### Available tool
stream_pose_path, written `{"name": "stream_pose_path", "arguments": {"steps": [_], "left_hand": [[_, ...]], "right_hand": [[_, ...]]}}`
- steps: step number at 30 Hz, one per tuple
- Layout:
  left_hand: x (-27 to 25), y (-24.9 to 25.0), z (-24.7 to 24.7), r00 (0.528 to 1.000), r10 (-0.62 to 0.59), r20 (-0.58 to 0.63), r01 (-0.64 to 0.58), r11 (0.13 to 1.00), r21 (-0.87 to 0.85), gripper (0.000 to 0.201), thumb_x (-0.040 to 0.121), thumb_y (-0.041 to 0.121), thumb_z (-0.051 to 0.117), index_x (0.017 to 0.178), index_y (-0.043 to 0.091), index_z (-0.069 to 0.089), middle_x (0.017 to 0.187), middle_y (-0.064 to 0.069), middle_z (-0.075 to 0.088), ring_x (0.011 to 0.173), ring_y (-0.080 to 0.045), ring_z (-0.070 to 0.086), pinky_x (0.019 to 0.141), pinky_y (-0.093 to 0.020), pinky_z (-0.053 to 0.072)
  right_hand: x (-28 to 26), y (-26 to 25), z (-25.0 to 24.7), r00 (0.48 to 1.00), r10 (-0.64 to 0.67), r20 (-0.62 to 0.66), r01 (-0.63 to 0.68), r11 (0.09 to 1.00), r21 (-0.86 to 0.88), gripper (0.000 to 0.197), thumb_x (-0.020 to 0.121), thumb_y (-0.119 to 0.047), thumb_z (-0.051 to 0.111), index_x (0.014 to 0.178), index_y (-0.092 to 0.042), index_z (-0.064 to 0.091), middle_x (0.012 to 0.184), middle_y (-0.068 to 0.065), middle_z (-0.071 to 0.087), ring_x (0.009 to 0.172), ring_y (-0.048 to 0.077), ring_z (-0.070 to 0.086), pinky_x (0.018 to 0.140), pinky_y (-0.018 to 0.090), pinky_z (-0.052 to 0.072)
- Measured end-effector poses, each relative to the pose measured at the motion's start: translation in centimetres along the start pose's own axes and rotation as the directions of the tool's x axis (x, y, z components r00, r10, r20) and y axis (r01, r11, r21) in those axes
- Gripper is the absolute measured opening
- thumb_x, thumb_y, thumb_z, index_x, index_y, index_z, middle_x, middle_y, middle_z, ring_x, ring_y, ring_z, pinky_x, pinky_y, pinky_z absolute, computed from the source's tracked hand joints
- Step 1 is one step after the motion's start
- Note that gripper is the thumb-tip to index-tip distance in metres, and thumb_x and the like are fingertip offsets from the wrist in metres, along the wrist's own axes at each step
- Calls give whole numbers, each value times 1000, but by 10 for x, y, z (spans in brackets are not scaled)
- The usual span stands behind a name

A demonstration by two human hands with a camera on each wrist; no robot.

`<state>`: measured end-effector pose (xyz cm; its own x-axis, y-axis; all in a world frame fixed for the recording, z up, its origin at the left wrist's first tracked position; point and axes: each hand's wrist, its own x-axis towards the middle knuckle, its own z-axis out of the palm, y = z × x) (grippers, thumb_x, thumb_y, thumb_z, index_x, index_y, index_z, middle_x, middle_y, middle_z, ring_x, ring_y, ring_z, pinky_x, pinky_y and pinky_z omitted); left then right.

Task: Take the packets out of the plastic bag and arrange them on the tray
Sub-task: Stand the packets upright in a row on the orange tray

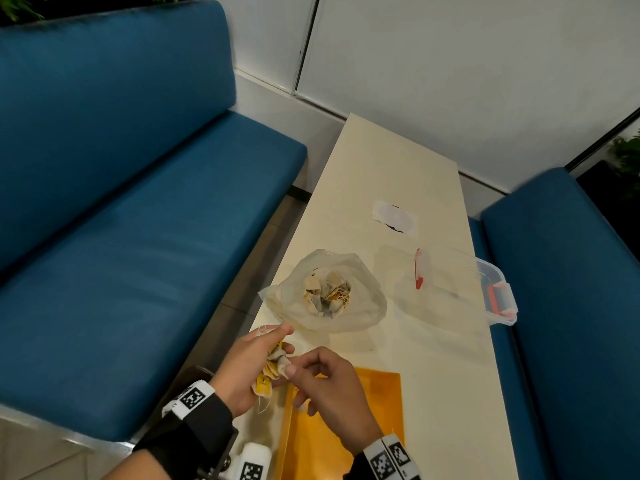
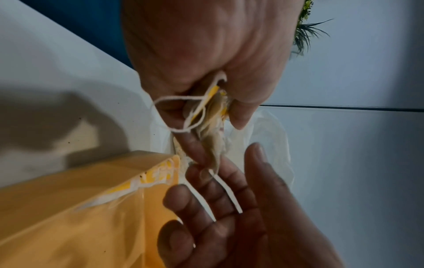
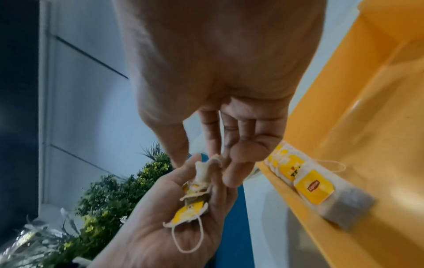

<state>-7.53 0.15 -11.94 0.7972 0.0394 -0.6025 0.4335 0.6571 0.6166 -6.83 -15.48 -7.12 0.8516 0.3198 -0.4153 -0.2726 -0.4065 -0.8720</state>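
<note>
A crumpled clear plastic bag lies open on the cream table, with several tea bag packets inside. My left hand grips a bunch of yellow-tagged packets just left of the yellow tray. My right hand pinches the tip of one packet in that bunch between thumb and fingers. Two packets lie in a row along the tray's near rim. In the left wrist view, loose strings hang from the bunch over my right hand's fingers.
A clear lidded container with red latches stands at the table's right edge. A white paper scrap lies farther back. Blue benches flank the table on both sides. A white bottle stands near the front left corner.
</note>
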Motion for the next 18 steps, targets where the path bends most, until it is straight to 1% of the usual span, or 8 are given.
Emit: {"name": "stream_pose_path", "arguments": {"steps": [2,4,6,9,12,14,16,18], "left_hand": [[-1,1,3,1000,7,-23,-7,1000,-9,28,94,30,71,112,9,74,89,-13,67,65,-23,64,53,-29,52],[0,2,2,999,10,-38,-11,999,-34,27,95,30,70,112,9,73,89,-13,68,68,-24,67,57,-31,53],[-1,3,1,999,2,-37,-5,998,-67,26,96,29,69,113,10,73,91,-14,69,72,-25,72,58,-34,56],[-2,3,1,1000,0,-18,-2,994,-106,26,96,25,68,116,9,71,94,-16,68,77,-28,74,62,-38,59],[-2,3,1,1000,17,-17,-19,993,-120,23,94,19,71,115,7,70,92,-17,70,89,-35,76,72,-44,62],[-3,4,0,999,38,-9,-38,994,-99,23,92,14,72,115,8,70,93,-18,72,95,-38,76,78,-49,62],[-5,4,0,998,55,6,-54,996,-70,24,91,6,72,115,8,71,98,-23,74,96,-38,75,79,-49,61],[-7,3,0,998,61,19,-60,997,-48,26,88,0,73,114,8,70,100,-28,73,93,-39,75,79,-48,62]], "right_hand": [[-1,-2,0,1000,-14,13,14,1000,15,24,81,-27,82,97,-14,69,78,1,66,62,22,67,47,26,45],[-2,-3,1,999,-32,26,31,999,28,23,78,-19,84,96,-14,70,76,-1,65,62,20,66,48,25,46],[-1,-3,0,998,-47,31,46,999,24,16,80,-10,81,91,-18,72,77,1,65,61,18,65,49,24,47],[1,0,0,998,-62,-3,62,998,8,22,84,1,71,86,-20,73,81,9,71,62,15,67,51,23,48],[3,0,1,996,-73,-49,74,997,16,21,85,3,70,86,-18,76,77,8,74,63,15,66,55,24,49],[2,-3,0,995,-68,-74,71,997,42,13,86,-2,71,85,-14,77,70,9,73,61,15,65,56,25,49],[3,-6,-3,992,-76,-100,81,996,40,7,87,-6,72,83,-12,77,66,11,71,59,15,64,55,25,49],[4,-7,-6,987,-82,-136,85,996,11,6,86,-3,72,84,-9,74,65,9,70,57,16,64,53,23,48]]}}
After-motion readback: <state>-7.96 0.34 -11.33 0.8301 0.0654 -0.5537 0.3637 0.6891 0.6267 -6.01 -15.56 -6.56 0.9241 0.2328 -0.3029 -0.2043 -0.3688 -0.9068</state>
